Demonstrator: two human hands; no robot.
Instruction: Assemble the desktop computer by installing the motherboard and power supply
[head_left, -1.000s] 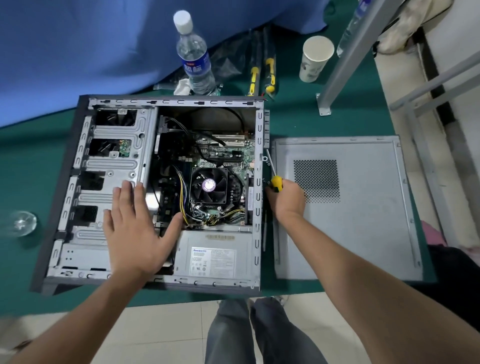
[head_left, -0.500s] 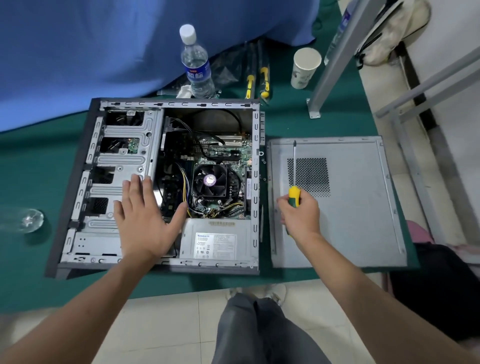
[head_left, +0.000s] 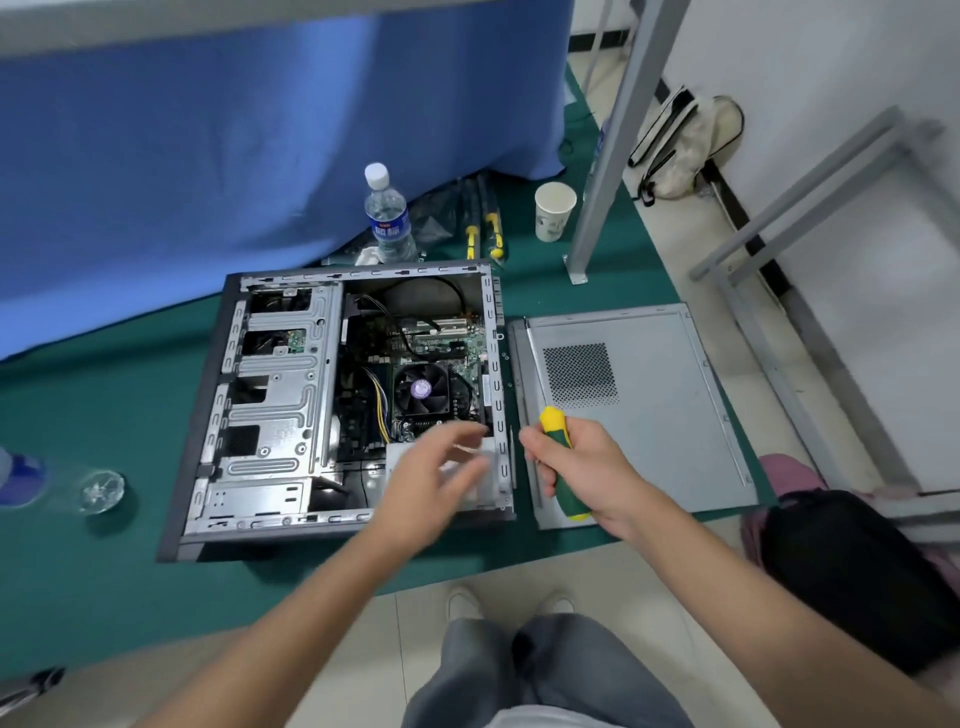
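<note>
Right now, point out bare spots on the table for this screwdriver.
Green mat lies bare between the overturned glass and the computer case. The side panel is bare right of the right hand. Behind the case, the water bottle, spare screwdrivers and paper cup crowd it.

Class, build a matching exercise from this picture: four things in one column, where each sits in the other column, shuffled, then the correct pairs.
Things
1. white paper cup
2. clear plastic water bottle with blue label
3. grey metal side panel with mesh vent
4. green and yellow screwdriver

Places
A. flat on the green mat, right of the open computer case
B. gripped in the right hand
C. beside the grey metal post
D. upright behind the case, by the blue cloth

Pairs: 1-C, 2-D, 3-A, 4-B
</note>
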